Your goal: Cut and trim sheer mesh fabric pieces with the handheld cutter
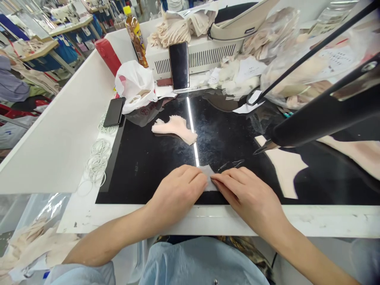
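A small greyish translucent piece of film or fabric (209, 179) lies near the front edge of the black table surface, between my two hands. My left hand (181, 189) has its fingers curled together at the piece's left edge. At the right edge, the thumb and forefinger of my right hand (249, 194) are pinched on it. Ahead and to the left is a cut pale-pink fabric piece (175, 127). To the right of my right hand rests another cut pale fabric piece (286, 168).
A black machine arm with a pointed tip (320, 118) reaches in from the right. Along the left edge lie rings of white cord (97, 160) and a dark phone (114, 112). Behind stand another phone (179, 65), a white plastic bag (135, 85) and a bottle (136, 37).
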### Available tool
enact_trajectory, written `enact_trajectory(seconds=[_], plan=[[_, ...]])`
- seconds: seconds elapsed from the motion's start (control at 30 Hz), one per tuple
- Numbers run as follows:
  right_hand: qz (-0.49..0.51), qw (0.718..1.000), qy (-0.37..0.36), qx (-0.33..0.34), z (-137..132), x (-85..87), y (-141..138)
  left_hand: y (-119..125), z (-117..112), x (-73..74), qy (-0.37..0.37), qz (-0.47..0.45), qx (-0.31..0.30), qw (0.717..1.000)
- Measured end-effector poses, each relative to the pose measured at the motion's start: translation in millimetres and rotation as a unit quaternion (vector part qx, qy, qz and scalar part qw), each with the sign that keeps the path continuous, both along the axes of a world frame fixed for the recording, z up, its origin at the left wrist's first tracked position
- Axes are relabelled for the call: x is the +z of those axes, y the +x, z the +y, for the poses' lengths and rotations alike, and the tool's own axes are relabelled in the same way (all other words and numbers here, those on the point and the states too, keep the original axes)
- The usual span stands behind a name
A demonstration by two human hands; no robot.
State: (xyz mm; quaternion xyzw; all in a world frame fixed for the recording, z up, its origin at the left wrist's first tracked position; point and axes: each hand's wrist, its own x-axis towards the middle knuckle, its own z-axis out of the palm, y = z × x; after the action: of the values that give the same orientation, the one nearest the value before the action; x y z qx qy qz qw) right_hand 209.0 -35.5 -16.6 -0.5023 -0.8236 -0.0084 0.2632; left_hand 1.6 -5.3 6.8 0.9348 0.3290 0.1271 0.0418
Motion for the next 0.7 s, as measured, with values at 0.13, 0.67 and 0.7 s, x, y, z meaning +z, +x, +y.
enact_trajectory(seconds=[0.13, 0.67, 0.7], plan=[[0.001, 1.0, 0.001, 0.008, 0.5, -0.1, 0.1, 4.6, -0.9, -5.6, 0.003, -0.012, -0.055, 0.998], [-0.002, 1.0, 0.011, 0.008, -0.1, 0.1, 0.9, 10.0, -1.7, -5.4, 0.053, -0.005, -0.056, 0.997], [-0.001, 1.0, 0.011, 0.008, 0.2, -0.2, 0.5, 10.1, -1.7, -5.6, 0.053, -0.003, -0.056, 0.997]])
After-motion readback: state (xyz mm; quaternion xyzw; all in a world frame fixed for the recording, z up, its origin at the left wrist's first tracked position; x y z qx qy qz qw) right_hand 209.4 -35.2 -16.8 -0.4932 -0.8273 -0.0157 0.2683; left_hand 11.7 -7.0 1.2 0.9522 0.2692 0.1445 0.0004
